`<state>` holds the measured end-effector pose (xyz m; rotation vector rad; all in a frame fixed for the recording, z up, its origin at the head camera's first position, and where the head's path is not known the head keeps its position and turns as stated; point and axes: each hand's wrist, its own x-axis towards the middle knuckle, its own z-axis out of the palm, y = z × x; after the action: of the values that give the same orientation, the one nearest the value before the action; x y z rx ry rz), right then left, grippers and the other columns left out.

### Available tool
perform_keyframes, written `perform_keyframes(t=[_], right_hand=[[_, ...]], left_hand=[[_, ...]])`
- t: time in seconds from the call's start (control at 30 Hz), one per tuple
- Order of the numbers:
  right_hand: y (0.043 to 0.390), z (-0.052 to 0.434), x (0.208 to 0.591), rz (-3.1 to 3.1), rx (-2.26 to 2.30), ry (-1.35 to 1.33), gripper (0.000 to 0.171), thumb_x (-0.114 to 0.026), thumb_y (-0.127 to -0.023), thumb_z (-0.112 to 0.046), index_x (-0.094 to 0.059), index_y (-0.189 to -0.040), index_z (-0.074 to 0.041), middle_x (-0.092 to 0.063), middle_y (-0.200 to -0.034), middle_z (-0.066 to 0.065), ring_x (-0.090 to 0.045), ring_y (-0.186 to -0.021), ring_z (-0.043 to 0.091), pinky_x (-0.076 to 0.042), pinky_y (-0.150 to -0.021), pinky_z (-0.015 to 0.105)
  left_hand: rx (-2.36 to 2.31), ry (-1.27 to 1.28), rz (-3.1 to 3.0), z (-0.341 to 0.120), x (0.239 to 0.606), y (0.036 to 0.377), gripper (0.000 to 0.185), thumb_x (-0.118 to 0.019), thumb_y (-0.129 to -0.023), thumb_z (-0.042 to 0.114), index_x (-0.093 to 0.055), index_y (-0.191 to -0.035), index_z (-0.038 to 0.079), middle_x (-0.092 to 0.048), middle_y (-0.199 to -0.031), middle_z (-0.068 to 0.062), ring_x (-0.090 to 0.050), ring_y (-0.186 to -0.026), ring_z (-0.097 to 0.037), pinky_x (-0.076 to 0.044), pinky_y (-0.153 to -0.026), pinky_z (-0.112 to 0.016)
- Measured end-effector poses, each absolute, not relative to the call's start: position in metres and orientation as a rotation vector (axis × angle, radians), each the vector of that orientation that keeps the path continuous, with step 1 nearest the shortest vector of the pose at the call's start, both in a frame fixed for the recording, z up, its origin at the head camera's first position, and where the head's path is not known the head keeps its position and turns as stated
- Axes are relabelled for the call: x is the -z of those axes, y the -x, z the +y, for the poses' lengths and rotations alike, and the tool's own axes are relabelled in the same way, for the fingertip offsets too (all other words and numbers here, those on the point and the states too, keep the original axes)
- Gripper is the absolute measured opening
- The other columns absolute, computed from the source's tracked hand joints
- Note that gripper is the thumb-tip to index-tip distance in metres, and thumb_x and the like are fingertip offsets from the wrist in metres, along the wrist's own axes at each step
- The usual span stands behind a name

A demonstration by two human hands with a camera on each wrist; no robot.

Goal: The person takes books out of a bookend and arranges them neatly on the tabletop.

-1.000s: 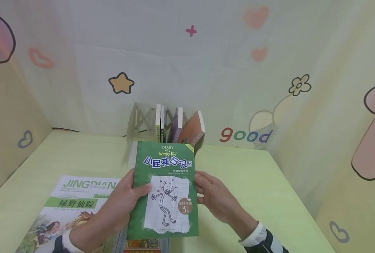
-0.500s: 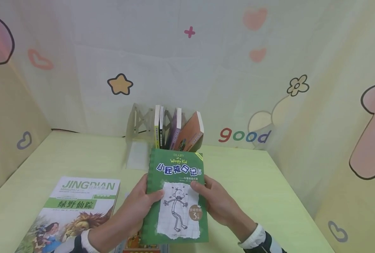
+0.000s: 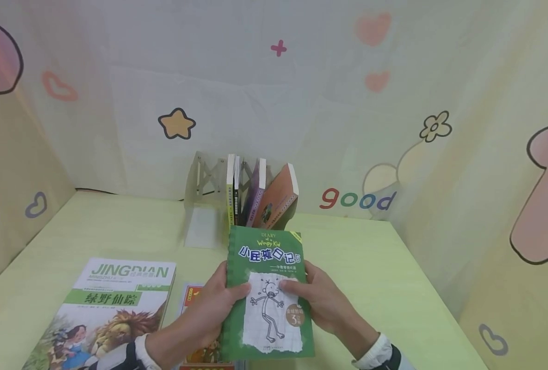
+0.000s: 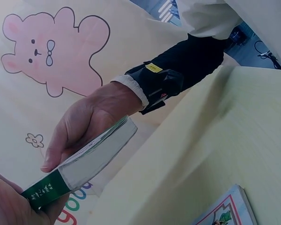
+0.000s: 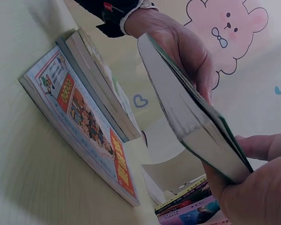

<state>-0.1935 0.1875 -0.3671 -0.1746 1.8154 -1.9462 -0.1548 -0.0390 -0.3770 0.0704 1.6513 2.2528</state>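
Note:
A green paperback book [image 3: 267, 303] with a cartoon figure on its cover is held up over the table, cover facing me. My left hand [image 3: 214, 308] grips its left edge, thumb on the cover. On the opposite edge my right hand [image 3: 327, 298] grips it too, thumb lying across the front. The left wrist view shows the green spine [image 4: 47, 190] and pale page edges. In the right wrist view the page block [image 5: 178, 103] shows between both hands, raised clear of the table.
A metal bookend rack [image 3: 201, 226] stands at the back with several upright books [image 3: 255, 198], some leaning right. At left lies a large white-and-green book [image 3: 112, 298] on a stack. Beside it a blue-bordered picture book [image 5: 86, 122] lies flat, partly hidden by my left arm in the head view.
Both hands have carried the green book right and slightly down. My right thumb has come from the book's edge onto its cover. The rack and table books have stayed put.

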Motion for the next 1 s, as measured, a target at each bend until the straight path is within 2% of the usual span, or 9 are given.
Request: perform_keyframes(t=[0.33,0.63,0.77,0.9,1.0], right_hand=[[0.192,0.196,0.372,1.849,1.94,0.132,0.067,-0.068,-0.1,-0.008,-0.029,-0.154,-0.003,-0.07,-0.12,0.018,-0.074,-0.099,0.03,-0.061,-0.085,0.041],[0.19,0.206,0.377,1.853,1.931,0.171,0.068,-0.065,-0.102,-0.009,-0.025,-0.156,-0.002,-0.069,-0.121,0.018,-0.074,-0.1,0.03,-0.061,-0.086,0.041],[0.19,0.211,0.38,1.867,1.933,0.171,0.067,-0.064,-0.103,-0.01,-0.024,-0.156,-0.003,-0.068,-0.124,0.018,-0.073,-0.101,0.031,-0.061,-0.087,0.041],[0.189,0.216,0.384,1.875,1.932,0.172,0.067,-0.064,-0.103,-0.009,-0.023,-0.155,-0.002,-0.068,-0.126,0.018,-0.073,-0.103,0.031,-0.06,-0.088,0.041],[0.188,0.221,0.387,1.886,1.928,0.168,0.067,-0.064,-0.103,-0.008,-0.022,-0.155,-0.002,-0.067,-0.127,0.019,-0.073,-0.103,0.031,-0.06,-0.089,0.041]], left_hand=[[-2.168,-0.056,1.667,-0.034,0.378,0.158,0.059,-0.049,-0.108,0.014,-0.018,-0.158,0.009,-0.061,-0.135,-0.015,-0.066,-0.113,-0.026,-0.056,-0.093,-0.048],[-2.076,-0.035,1.823,-0.038,0.375,0.162,0.062,-0.053,-0.105,0.013,-0.022,-0.156,-0.006,-0.054,-0.139,-0.021,-0.06,-0.121,-0.033,-0.049,-0.102,-0.056],[-2.083,-0.023,1.87,-0.042,0.375,0.164,0.066,-0.057,-0.102,0.011,-0.022,-0.157,-0.006,-0.051,-0.141,-0.026,-0.062,-0.118,-0.034,-0.05,-0.101,-0.057],[-2.092,-0.011,1.914,-0.051,0.377,0.167,0.07,-0.061,-0.098,0.008,-0.025,-0.156,-0.006,-0.052,-0.139,-0.028,-0.067,-0.107,-0.031,-0.056,-0.095,-0.051],[-2.109,-0.019,1.918,-0.061,0.377,0.17,0.065,-0.059,-0.099,0.007,-0.029,-0.155,-0.006,-0.053,-0.139,-0.028,-0.069,-0.105,-0.031,-0.057,-0.093,-0.049]])
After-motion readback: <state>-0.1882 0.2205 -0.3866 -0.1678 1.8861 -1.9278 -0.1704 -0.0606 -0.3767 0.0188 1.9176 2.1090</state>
